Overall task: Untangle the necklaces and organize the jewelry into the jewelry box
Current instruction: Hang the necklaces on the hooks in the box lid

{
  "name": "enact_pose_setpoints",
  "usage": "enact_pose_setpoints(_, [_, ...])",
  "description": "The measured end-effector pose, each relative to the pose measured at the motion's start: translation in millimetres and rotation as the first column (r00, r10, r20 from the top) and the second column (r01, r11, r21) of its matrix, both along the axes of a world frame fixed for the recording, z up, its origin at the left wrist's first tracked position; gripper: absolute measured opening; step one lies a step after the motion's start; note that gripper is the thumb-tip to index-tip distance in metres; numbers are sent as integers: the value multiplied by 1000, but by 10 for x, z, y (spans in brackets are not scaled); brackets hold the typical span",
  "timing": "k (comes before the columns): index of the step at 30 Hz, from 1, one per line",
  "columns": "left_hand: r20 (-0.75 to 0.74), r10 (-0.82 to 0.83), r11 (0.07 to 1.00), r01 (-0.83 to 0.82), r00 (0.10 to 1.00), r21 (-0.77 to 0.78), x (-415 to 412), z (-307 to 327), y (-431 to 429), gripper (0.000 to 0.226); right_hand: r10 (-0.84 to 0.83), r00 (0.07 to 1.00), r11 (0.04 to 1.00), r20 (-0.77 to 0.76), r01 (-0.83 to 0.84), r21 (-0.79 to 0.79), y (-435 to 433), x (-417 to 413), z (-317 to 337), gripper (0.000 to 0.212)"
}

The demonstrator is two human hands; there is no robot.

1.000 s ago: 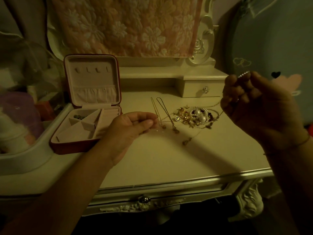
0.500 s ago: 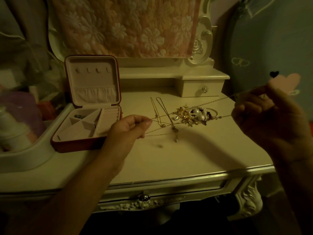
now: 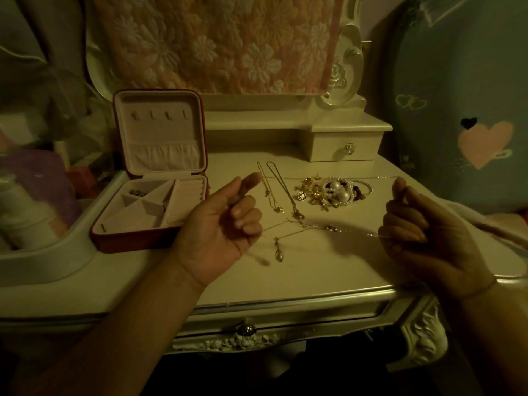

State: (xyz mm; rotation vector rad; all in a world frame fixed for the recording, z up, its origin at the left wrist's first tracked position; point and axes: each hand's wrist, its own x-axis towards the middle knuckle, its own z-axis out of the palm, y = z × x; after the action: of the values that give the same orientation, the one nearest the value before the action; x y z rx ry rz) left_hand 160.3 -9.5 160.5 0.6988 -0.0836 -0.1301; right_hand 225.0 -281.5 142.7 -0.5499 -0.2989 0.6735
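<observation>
Spanning the gap between both hands, a thin gold chain necklace (image 3: 331, 227) is held low over the cream carved counter (image 3: 314, 278), with its drop pendant (image 3: 278, 252) hanging close to the surface. The left hand (image 3: 225, 224) is turned palm-up, thumb and forefinger pinched on 1 strand and the other fingers curled. The right hand (image 3: 414, 224) is curled round the far end.

Compared with 0.5 s ago, the right hand is brought down and inward, the left is rolled over, and the chain is spread as a loop rather than drawn in a slanted line. It is judged freed from the heap of pearl and gold jewelry (image 3: 334, 192). 2 straightened necklaces (image 3: 285, 192) are laid beside the open red jewelry box with pink lining (image 3: 128, 244).
</observation>
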Motion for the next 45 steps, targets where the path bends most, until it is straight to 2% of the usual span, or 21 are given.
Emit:
enact_pose_setpoints(4, [35, -81, 991, 77, 996, 113, 13, -24, 16, 32, -65, 997, 997, -29, 66, 44, 10, 18, -17, 11])
enact_pose_setpoints(6, [40, -117, 982, 110, 992, 153, 23, -50, 28, 33, 97, 995, 983, -27, -91, 157, 8, 23, -46, 24])
enact_pose_setpoints(7, [46, -140, 977, 131, 989, 166, 29, -69, 34, 33, 104, 994, 984, -39, -97, 150, -7, 20, -33, 31])
enact_pose_setpoints(9, [68, -199, 967, 185, 978, 173, 35, -103, 47, 34, -14, 998, 996, -60, 20, 89, 7, -1, -8, 28])
enact_pose_setpoints(10, [80, -228, 962, 212, 970, 173, 35, -112, 50, 35, -138, 989, 990, -58, 139, 21, 20, -28, 18, 22])
enact_pose_setpoints(12, [86, -266, 951, 247, 960, 185, 35, -118, 48, 39, -359, 934, 920, 4, 354, -167, 59, -112, 98, 15])
enact_pose_setpoints(15, [95, -292, 935, 263, 952, 236, 30, -105, 41, 43, -382, 913, 824, 147, 408, -394, 133, -200, 172, 11])
enact_pose_setpoints(18, [101, -287, 923, 248, 952, 293, 44, -80, 24, 45, -311, 868, 595, 388, 496, -632, 191, -289, 189, 15])
enact_pose_setpoints(20, [94, -279, 918, 237, 956, 317, 63, -51, 4, 43, -262, 818, 467, 513, 572, -674, 229, -330, 183, 16])
enact_pose_setpoints(22, [89, -281, 907, 235, 955, 348, 77, -23, -21, 41, -180, 759, 376, 625, 641, -670, 264, -352, 178, 13])
enact_pose_setpoints(24, [84, -286, 890, 232, 954, 392, 80, 1, -53, 39, -4, 664, 228, 748, 729, -646, 293, -359, 163, 10])
enact_pose_setpoints(26, [80, -293, 871, 231, 953, 434, 84, 18, -93, 40, 159, 549, 60, 821, 824, -563, 355, -380, 123, 10])
enact_pose_setpoints(28, [84, -308, 856, 237, 948, 459, 88, 42, -129, 39, 193, 424, -28, 885, 904, -427, 444, -435, 79, 19])
enact_pose_setpoints(30, [92, -330, 851, 254, 940, 460, 100, 60, -153, 39, 186, 360, 27, 914, 928, -371, 571, -506, 70, 20])
enact_pose_setpoints(33, [102, -342, 853, 263, 934, 451, 110, 86, -171, 41, 250, 391, 148, 886, 889, -434, 760, -559, 14, 23])
enact_pose_setpoints(37, [132, -359, 862, 274, 924, 427, 116, 128, -160, 40, 279, 370, 158, 886, 892, -423, 898, -534, -62, 5])
enact_pose_setpoints(39, [139, -350, 866, 264, 926, 424, 117, 146, -126, 40, 270, 373, 163, 888, 891, -424, 914, -515, -61, 10])
enact_pose_setpoints(42, [130, -290, 879, 210, 948, 428, 113, 154, -64, 39, 199, 457, 220, 867, 841, -494, 874, -484, -64, 15])
enact_pose_setpoints(45, [75, -133, 902, 89, 988, 423, 124, 122, 43, 42, 14, 643, 426, 765, 689, -587, 786, -492, -13, 10])
